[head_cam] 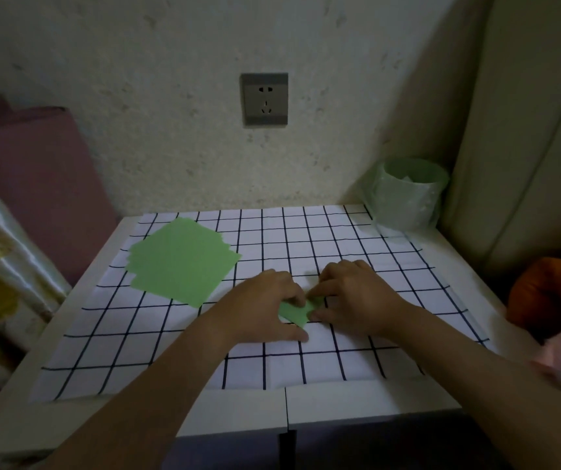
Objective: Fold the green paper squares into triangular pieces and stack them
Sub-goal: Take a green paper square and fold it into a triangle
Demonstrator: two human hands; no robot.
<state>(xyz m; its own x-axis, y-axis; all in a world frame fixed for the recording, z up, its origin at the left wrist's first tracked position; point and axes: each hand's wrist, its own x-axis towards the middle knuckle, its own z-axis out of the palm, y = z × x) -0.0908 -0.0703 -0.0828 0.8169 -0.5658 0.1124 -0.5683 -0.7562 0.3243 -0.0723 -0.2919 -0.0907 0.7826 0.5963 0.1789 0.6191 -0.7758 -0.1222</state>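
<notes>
**While Both Hands Close on One Green Piece**

As I look down, my two hands meet over a small green piece (294,312) that lies on the checked cloth (306,232), a little right of the cloth's middle.

1. Left hand (265,300): palm down, fingers curled onto the left part of the piece. The thumb lies stretched out on the cloth, just on my side of the paper.
2. Right hand (350,293): palm down, forefinger and thumb brought in on the right end of the piece, one on its far edge and one on its near corner.
3. Hand spacing: the fingertips of both hands are together, touching or almost touching above the paper. Both forearms run in from the near edge of the table (357,401).
4. Piece condition: only a narrow strip of green shows between the fingers. I cannot tell its folded shape, since the hands cover most of it.

The stack of green paper squares (184,261) sits on the far left part of the cloth, well apart from my hands. Its sheets are fanned unevenly, so that many edges show along the left and right sides.

Surroundings: a pale green cup in a plastic bag (408,195) stands at the far right corner of the table, beside the cloth. A grey wall socket (264,99) is set in the wall behind. An orange object (550,286) lies off the table to the right.
</notes>
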